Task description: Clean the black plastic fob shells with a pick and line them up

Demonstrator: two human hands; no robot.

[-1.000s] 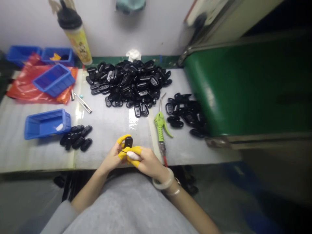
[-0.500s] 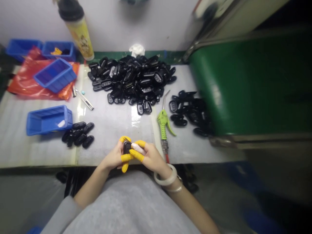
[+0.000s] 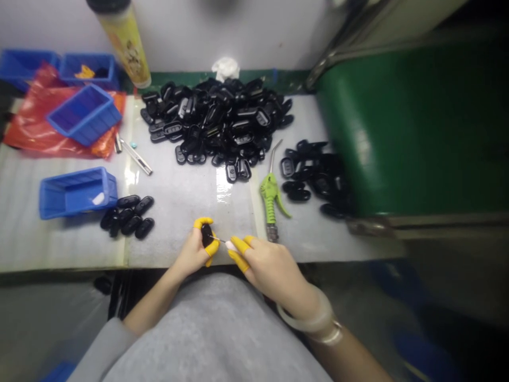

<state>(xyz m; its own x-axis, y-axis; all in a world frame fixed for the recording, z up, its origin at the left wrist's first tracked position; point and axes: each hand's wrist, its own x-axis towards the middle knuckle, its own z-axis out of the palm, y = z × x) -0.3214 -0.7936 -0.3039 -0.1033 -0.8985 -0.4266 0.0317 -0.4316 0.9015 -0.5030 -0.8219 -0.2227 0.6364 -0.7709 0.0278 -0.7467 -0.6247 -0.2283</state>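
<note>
My left hand [image 3: 198, 246], in yellow finger cots, grips a small black key fob case [image 3: 206, 235] above the table's front edge. Yellow cots also cover fingertips of my right hand [image 3: 258, 260], closed on a thin metal tool [image 3: 229, 245] with a whitish handle. The tool's slim shaft points left and its tip meets the fob case. Whether the tip is inside the case or just touching it, I cannot tell. A small group of black fob cases [image 3: 129, 216] lies left of my left hand. Beyond my right hand is a green air blow gun [image 3: 270, 197].
A large heap of fob cases [image 3: 214, 119] covers the back middle; another pile [image 3: 316, 172] lies right, beside a green surface [image 3: 413, 132]. At left are a blue bin [image 3: 75, 199], another blue bin [image 3: 84, 114] on a red bag [image 3: 27, 124], a cutter knife [image 3: 137, 158] and a yellow tumbler [image 3: 129, 50].
My right hand has moved right and turned, drawing the tool's handle away from the fob case so its metal shaft now shows. My left hand still grips the case. The view has shifted slightly.
</note>
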